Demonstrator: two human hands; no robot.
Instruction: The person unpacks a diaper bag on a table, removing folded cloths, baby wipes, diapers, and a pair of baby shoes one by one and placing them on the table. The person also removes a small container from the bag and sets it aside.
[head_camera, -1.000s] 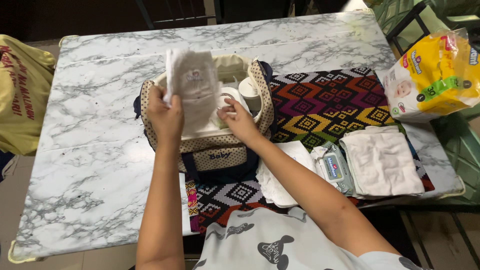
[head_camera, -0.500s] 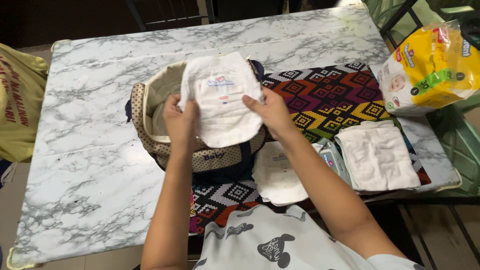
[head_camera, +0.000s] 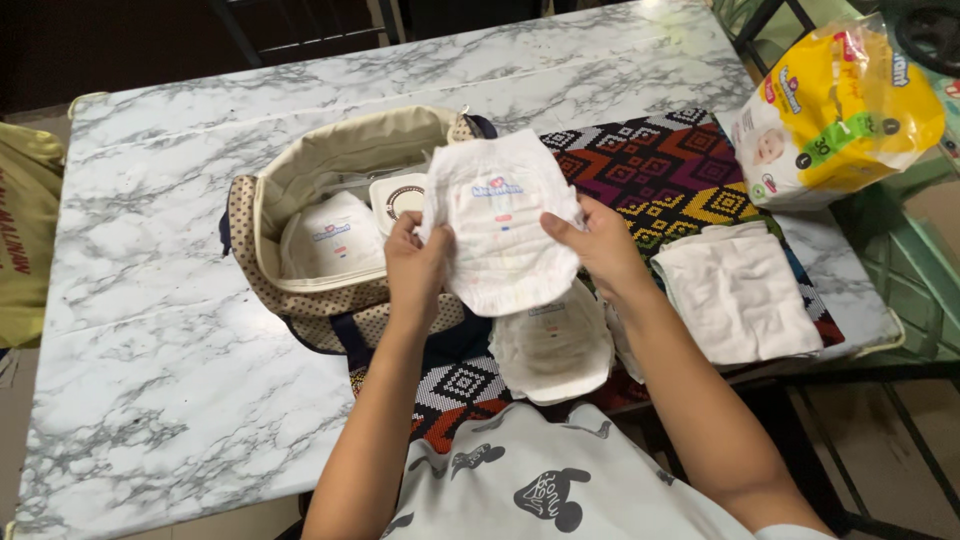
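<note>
Item: white diaper (head_camera: 500, 225), being gripped by left hand (head_camera: 417, 268) and right hand (head_camera: 597, 243) beside open diaper bag (head_camera: 330, 215); packing stage, lowering inside seemingly needed.

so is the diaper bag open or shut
Open: the diaper bag gapes at the top, showing its cream lining, a folded diaper and a round white container inside.

Soft matt quilted diaper (head_camera: 500, 225) — glossy marble-look table (head_camera: 180, 330), woven patterned cloth (head_camera: 670, 170), shiny plastic pack (head_camera: 840, 110)

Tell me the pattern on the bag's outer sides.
Beige with small dark dots on the bag, clearest in the head view.
</note>
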